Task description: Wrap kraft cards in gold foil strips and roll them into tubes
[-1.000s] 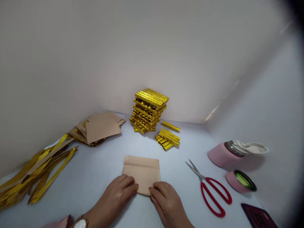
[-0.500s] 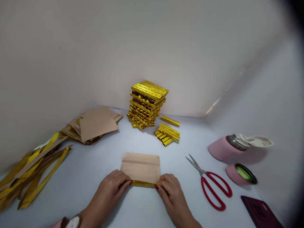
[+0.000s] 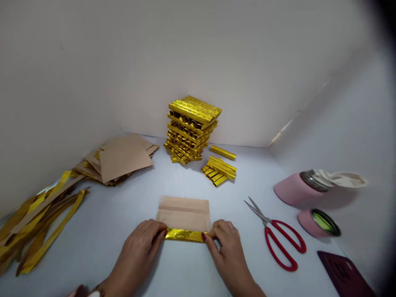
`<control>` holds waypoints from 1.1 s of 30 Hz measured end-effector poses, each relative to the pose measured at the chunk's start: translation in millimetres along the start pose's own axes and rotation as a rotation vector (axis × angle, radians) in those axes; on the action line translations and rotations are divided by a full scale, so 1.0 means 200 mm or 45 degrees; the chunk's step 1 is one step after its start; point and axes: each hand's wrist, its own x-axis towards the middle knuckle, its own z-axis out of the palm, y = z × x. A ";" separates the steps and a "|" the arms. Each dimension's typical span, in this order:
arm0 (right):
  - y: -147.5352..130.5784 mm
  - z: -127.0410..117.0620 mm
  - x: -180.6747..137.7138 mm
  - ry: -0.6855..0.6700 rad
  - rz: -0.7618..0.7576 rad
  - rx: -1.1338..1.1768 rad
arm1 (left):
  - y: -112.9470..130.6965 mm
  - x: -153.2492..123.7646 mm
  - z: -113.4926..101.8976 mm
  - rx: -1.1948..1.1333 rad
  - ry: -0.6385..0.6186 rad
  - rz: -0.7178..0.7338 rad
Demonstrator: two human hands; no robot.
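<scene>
A tan paper sheet [image 3: 184, 212] with a gold foil underside lies on the white table in front of me. Its near edge is rolled up into a gold strip [image 3: 185, 235]. My left hand [image 3: 140, 245] pinches the left end of that gold fold, fingers closed on it. My right hand [image 3: 225, 243] pinches the right end the same way. Beyond the sheet stands a tall stack of folded gold bars [image 3: 192, 128], with a small pile of loose gold bars [image 3: 220, 170] beside it.
A heap of tan sheets [image 3: 122, 159] lies at the left, gold foil strips [image 3: 37, 218] farther left. Red-handled scissors [image 3: 278, 239], a pink flask [image 3: 297, 189] on its side, its pink cap [image 3: 318, 222] and a dark maroon object [image 3: 343, 274] lie at the right. White walls enclose the table.
The near edge of the sheet has been folded up and over, so a gold foil band now shows between my hands. My hands moved apart to its two ends.
</scene>
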 end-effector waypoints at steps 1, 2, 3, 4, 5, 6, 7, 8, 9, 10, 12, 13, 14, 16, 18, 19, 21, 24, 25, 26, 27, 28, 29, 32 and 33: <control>0.00 0.00 0.00 -0.001 0.002 -0.009 | 0.00 0.00 0.00 0.002 0.000 0.001; 0.00 0.00 0.00 -0.002 0.002 -0.018 | -0.01 0.00 0.01 0.006 0.003 0.002; 0.00 0.00 0.00 -0.003 0.003 -0.033 | -0.01 -0.01 0.01 0.014 0.009 0.005; -0.01 0.00 0.00 -0.004 0.006 -0.053 | -0.01 -0.01 0.01 0.022 0.014 0.006; -0.01 0.00 0.00 -0.003 0.010 -0.073 | -0.02 -0.01 0.01 0.031 0.016 0.005; -0.01 0.00 0.00 -0.003 0.013 -0.093 | -0.02 -0.02 0.02 0.041 0.016 0.003; -0.01 0.00 0.00 -0.003 0.015 -0.109 | -0.02 -0.02 0.02 0.049 0.011 -0.003; -0.01 0.00 0.00 -0.003 0.015 -0.121 | -0.02 -0.02 0.02 0.057 0.007 -0.009; -0.01 0.00 0.00 0.000 0.016 -0.129 | -0.02 -0.02 0.02 0.064 0.003 -0.017; -0.01 0.00 0.00 0.003 0.015 -0.132 | -0.03 -0.02 0.02 0.071 -0.001 -0.023; -0.01 0.00 0.00 0.004 0.018 -0.136 | -0.03 -0.02 0.02 0.082 -0.006 -0.024; -0.01 0.00 0.01 0.006 0.023 -0.137 | -0.03 -0.02 0.02 0.083 -0.007 -0.018; -0.01 0.00 0.01 0.006 0.026 -0.138 | -0.03 -0.02 0.02 0.080 -0.006 -0.012; -0.01 0.00 0.01 0.001 0.026 -0.141 | -0.02 -0.02 0.02 0.068 0.002 -0.005; -0.01 0.00 0.01 0.001 0.026 -0.148 | -0.02 -0.02 0.02 0.059 0.006 -0.003; -0.01 0.00 0.01 0.003 0.025 -0.150 | -0.01 -0.02 0.02 0.061 0.009 -0.005; -0.02 0.00 0.01 0.008 0.028 -0.153 | -0.01 -0.01 0.02 0.084 0.021 -0.001; -0.02 0.00 0.01 0.013 0.028 -0.151 | -0.02 -0.01 0.02 0.177 0.081 0.052; -0.02 0.00 0.01 0.014 0.031 -0.151 | -0.03 -0.01 0.02 0.221 0.098 0.094; -0.02 0.00 0.01 0.013 0.037 -0.150 | -0.03 -0.01 0.01 0.266 0.113 0.145; -0.02 0.00 0.01 0.011 0.042 -0.146 | -0.03 0.00 0.01 0.309 0.128 0.205; -0.02 0.00 0.01 0.006 0.046 -0.141 | -0.03 0.00 0.00 0.346 0.133 0.265; -0.02 0.00 0.01 0.002 0.047 -0.134 | -0.03 0.00 0.00 0.373 0.135 0.325; -0.02 0.00 0.00 -0.014 0.041 -0.111 | -0.02 0.01 -0.02 0.373 0.088 0.469; -0.02 0.00 0.00 -0.013 0.042 -0.107 | -0.01 0.01 -0.02 0.354 0.043 0.511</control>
